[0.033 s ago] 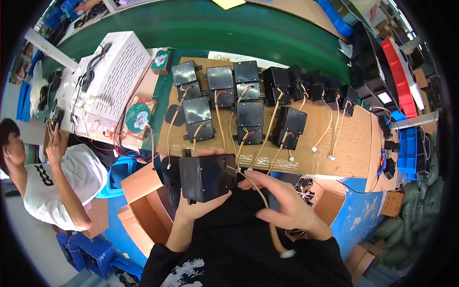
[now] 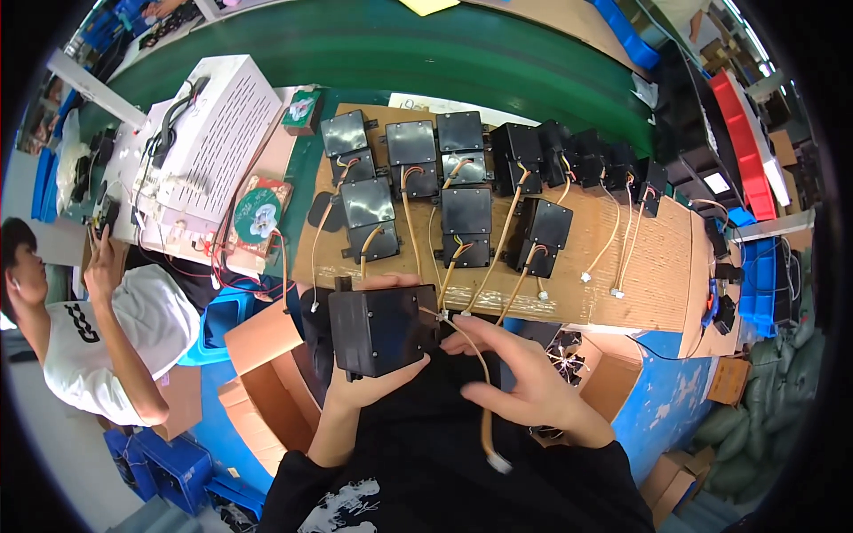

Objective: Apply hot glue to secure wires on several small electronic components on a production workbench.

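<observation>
A left hand (image 2: 360, 377) grips a black box-shaped unit (image 2: 382, 330) from below, just before the wooden board (image 2: 657, 266) — the right hand (image 2: 524, 382), fingers loosely spread, pinches its orange wire (image 2: 480, 373) beside it.

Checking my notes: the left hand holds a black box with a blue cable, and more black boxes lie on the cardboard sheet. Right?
Not quite: the head view shows the cable is orange-tan, not blue. The left hand does hold the black box, with more black boxes on the cardboard sheet.
</observation>
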Action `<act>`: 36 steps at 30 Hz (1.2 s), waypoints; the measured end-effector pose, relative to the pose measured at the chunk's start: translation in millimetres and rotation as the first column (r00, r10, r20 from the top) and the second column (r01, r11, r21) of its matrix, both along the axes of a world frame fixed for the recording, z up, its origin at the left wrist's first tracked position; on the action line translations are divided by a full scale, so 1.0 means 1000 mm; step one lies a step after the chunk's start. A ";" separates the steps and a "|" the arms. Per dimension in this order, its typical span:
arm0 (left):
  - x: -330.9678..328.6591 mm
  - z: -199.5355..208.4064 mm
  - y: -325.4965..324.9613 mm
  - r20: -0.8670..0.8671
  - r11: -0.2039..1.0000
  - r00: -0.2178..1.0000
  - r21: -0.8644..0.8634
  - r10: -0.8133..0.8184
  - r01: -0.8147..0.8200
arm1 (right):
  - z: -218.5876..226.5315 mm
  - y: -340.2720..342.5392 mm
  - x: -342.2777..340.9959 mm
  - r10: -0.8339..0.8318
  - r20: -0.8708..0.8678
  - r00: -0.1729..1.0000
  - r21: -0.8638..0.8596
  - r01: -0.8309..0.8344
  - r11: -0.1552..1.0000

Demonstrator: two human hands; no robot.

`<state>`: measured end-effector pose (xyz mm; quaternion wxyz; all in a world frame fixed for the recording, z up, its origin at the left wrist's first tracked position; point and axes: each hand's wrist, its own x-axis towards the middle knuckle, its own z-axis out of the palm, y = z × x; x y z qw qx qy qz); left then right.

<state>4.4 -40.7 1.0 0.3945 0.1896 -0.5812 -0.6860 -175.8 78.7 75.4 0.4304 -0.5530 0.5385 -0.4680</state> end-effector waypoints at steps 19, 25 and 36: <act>0.008 0.006 0.028 -0.210 0.894 0.912 0.363 0.353 -0.263 | -0.034 -0.012 0.044 -0.066 -0.253 0.965 -0.343 -0.025 0.939; 0.023 0.002 0.026 -0.271 0.830 0.912 0.545 0.308 -0.118 | -0.028 -0.011 0.030 0.049 -0.402 0.914 -0.289 -0.177 0.941; 0.043 0.002 0.007 -0.172 0.888 0.962 0.445 0.210 -0.114 | -0.045 0.004 0.012 0.147 0.076 0.986 0.219 -0.160 0.962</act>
